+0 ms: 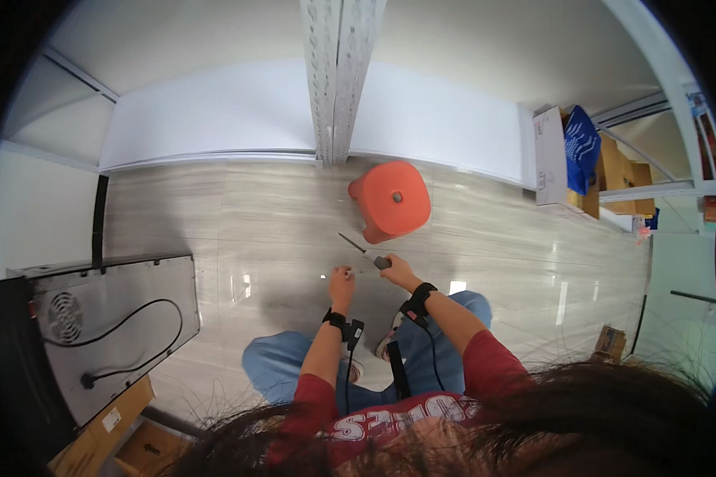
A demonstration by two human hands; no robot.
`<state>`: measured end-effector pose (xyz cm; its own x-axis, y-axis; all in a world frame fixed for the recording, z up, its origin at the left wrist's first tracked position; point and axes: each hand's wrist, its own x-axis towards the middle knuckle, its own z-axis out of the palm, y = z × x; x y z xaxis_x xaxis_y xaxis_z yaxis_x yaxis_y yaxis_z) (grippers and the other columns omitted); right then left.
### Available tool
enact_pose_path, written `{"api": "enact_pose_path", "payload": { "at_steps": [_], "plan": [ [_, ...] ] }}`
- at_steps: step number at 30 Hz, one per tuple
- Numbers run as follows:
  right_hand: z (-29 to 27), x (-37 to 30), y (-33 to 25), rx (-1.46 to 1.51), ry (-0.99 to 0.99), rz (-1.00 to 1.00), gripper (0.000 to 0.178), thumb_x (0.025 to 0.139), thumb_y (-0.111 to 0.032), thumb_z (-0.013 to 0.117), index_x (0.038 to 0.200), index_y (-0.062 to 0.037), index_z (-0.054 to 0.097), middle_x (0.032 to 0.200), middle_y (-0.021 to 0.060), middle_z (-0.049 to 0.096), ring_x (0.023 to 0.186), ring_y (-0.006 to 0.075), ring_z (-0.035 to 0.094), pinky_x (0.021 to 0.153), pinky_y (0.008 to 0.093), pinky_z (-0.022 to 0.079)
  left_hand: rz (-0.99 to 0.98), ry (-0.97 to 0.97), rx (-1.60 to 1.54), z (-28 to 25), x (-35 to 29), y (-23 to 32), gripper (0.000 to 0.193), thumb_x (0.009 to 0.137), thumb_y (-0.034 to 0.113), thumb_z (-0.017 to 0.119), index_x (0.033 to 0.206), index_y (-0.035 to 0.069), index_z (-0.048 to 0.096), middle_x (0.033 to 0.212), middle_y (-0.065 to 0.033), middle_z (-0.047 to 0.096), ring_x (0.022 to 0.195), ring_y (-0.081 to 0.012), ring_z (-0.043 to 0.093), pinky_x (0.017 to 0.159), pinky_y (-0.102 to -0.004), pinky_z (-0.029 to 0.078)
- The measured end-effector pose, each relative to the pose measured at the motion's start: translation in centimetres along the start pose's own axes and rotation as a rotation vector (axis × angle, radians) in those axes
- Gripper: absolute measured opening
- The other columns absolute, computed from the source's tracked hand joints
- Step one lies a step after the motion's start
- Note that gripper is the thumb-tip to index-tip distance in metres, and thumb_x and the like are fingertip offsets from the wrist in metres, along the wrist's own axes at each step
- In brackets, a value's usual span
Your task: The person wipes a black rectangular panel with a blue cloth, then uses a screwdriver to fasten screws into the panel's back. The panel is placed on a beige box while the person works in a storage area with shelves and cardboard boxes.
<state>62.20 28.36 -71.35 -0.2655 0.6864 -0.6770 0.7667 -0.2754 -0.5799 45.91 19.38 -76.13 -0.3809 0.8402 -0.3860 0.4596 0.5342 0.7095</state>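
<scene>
My right hand (399,273) is wrapped round the dark grey handle of what looks like a screwdriver (366,252). Its thin dark shaft points up and to the left, toward the stool. Left of it, my left hand (342,288) is closed, fingertips pinched together; a tiny pale thing seems to show at them, too small to name. The two hands are apart, low over the floor between my knees. Just beyond them stands an orange-red plastic stool (402,211) with a round hole in its seat.
Pale marble-look floor (278,215) surrounds me. White shelving (215,119) with a metal upright (334,87) runs along the far side. At left stands a metal appliance (127,318) with a vent and black cable, above a cardboard box (107,425). Boxes and a blue bag (582,151) fill the right.
</scene>
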Motion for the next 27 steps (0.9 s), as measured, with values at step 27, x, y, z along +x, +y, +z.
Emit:
{"api": "enact_pose_path", "payload": {
  "at_steps": [27],
  "plan": [
    [4.8, 5.5, -8.8, -0.033, -0.067, -0.554, 0.043, 0.069, -0.020, 0.070, 0.104, 0.0019, 0.054, 0.082, 0.0147, 0.063, 0.069, 0.0195, 0.063, 0.065, 0.0327, 0.049, 0.301, 0.640, 0.141, -6.8, 4.7, -2.3, 0.005, 0.087, 0.009, 0.051, 0.088, 0.005, 0.052, 0.076, -0.0162, 0.060, 0.069, -0.0376, 0.057, 0.060, -0.0445, 0.046]
  ]
}}
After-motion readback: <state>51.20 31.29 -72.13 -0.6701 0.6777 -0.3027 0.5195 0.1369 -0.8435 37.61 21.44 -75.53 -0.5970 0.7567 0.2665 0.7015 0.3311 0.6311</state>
